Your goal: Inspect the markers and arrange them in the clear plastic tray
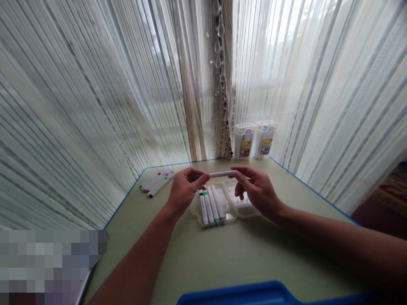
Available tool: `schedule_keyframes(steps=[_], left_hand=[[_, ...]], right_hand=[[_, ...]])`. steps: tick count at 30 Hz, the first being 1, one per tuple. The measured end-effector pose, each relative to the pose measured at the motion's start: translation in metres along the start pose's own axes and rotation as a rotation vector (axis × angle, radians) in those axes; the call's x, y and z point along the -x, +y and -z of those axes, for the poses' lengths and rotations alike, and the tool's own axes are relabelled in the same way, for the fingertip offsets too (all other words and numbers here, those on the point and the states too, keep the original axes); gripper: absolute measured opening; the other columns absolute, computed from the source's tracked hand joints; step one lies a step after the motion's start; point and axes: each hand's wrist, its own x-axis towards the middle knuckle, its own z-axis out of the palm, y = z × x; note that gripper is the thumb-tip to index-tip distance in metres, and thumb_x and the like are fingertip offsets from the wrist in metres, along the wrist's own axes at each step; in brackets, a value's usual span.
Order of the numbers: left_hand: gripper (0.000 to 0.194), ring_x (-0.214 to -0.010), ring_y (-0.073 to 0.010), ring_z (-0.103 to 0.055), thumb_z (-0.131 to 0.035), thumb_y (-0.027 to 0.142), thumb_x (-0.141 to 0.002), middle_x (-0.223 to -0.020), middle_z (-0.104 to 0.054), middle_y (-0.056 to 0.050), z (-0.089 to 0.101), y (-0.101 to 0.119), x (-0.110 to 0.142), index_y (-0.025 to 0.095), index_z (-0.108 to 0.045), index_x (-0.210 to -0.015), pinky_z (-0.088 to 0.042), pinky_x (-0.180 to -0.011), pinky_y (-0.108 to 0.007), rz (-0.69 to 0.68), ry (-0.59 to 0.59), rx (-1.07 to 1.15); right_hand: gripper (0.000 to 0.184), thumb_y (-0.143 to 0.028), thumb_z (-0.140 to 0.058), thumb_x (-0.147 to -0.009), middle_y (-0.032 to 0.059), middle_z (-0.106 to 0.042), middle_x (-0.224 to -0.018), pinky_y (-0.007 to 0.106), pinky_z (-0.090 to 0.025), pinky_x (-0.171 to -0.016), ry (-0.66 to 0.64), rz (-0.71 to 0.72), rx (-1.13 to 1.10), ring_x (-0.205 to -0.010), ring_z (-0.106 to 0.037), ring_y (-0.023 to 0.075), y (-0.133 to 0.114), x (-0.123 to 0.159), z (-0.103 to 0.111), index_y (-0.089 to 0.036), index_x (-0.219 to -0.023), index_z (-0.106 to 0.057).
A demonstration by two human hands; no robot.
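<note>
A white marker (221,173) with a blue end is held level between my two hands. My left hand (186,186) pinches its blue end, and my right hand (256,186) grips the opposite end with thumb and fingers. Just below lies an open clear plastic case (227,199) on the table. Several white markers (210,205) lie side by side in its left half, some with green or black ends. My right hand partly covers the case's other half, which has a white insert (243,201).
More loose markers (156,182) lie on the green table (178,250) at the back left. Two clear marker boxes (243,142) stand upright at the back by the string curtains (152,84). A blue tray (235,292) edges in at the front.
</note>
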Motion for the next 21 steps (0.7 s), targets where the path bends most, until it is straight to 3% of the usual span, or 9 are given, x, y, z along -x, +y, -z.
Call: schedule_keyframes(steps=[11, 21], left_hand=[[0.034, -0.062, -0.0117, -0.065, -0.074, 0.030, -0.077, -0.082, -0.073, -0.010, 0.0010, 0.0011, -0.0010, 0.007, -0.072, -0.102, -0.058, -0.070, -0.029, 0.127, -0.126, 0.304], [0.029, -0.053, -0.0095, -0.060, -0.080, 0.032, -0.069, -0.064, -0.065, 0.000, 0.0034, -0.0043, -0.0032, 0.009, -0.067, -0.081, -0.058, -0.062, -0.029, 0.068, -0.010, 0.088]], right_hand=[[0.037, -0.041, -0.073, -0.077, 0.0045, -0.068, -0.085, 0.022, -0.044, -0.035, 0.064, -0.181, -0.159, -0.045, -0.059, 0.0099, 0.0052, -0.0072, 0.0046, -0.014, -0.101, -0.064], [0.035, -0.042, -0.071, -0.079, 0.0045, -0.069, -0.072, 0.023, -0.047, -0.038, -0.044, -0.034, 0.027, -0.046, -0.059, 0.0113, -0.0009, 0.0007, 0.0002, -0.012, -0.097, -0.066]])
